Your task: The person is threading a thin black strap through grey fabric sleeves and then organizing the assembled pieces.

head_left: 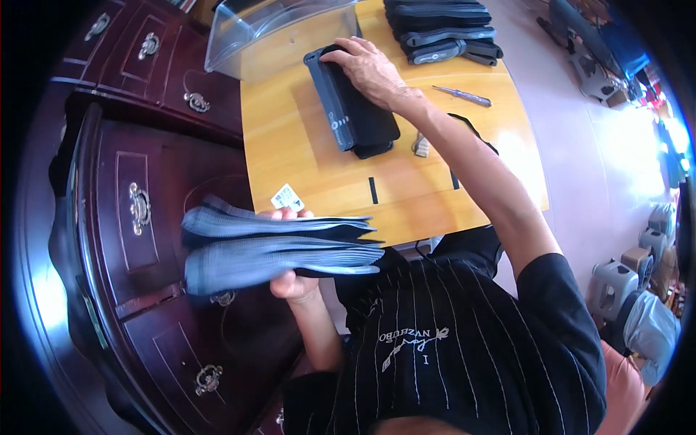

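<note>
The left hand [293,279] holds a bundle of grey ribbed fabric sleeves [279,246] out over the dark red wooden cabinet [138,239], its fingers closed around the bundle's middle. The right hand [370,69] lies across the top of a stack of black flat fabric pouches [351,109] on the light wooden tabletop [304,145], fingers curled over the stack's far edge. Just beyond it stands a clear plastic bin [268,32]; its contents cannot be made out. More black folded straps [442,29] are piled at the far edge, with a slim screwdriver [464,96] near them.
</note>
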{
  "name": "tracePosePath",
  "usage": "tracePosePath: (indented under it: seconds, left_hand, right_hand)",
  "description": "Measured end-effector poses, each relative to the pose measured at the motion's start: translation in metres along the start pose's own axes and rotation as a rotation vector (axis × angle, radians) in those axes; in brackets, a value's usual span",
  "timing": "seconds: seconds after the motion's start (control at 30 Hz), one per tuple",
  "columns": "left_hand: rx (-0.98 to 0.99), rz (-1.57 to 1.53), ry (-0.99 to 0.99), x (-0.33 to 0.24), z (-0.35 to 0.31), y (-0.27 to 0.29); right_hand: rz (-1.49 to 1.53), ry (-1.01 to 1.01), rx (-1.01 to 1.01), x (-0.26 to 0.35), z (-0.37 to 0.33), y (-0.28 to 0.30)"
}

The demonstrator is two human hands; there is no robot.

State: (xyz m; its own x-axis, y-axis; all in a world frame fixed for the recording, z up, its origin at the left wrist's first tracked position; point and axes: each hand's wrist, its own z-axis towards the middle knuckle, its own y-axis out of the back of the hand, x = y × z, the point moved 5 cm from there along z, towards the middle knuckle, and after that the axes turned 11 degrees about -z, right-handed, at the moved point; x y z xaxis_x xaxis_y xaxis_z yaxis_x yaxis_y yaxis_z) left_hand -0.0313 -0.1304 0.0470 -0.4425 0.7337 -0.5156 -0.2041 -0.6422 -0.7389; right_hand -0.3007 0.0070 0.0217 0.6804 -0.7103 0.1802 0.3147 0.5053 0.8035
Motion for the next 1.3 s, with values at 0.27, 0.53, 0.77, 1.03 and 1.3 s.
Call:
tracePosePath:
  seconds: [0.27,0.53,0.77,1.03,1.3]
  left_hand:
    - [-0.726,-0.038,0.288,0.006,-0.018,0.057]
    - [-0.733,-0.126,0.305,0.003,-0.020,0.070]
    - [-0.609,0.014,0.154,-0.008,-0.019,0.060]
    - [-0.454,0.159,0.099,-0.004,-0.017,0.050]
    - [-0.341,0.271,0.163,0.003,-0.017,0.044]
  right_hand:
    - [0.029,0.101,0.045,0.017,0.004,0.030]
    - [0.257,0.227,-0.093,0.114,-0.043,0.111]
    - [0.710,-0.038,0.442,0.161,-0.095,0.091]
    - [0.685,0.020,0.443,0.194,-0.100,0.083]
    - [0.606,0.019,0.465,0.189,-0.100,0.084]
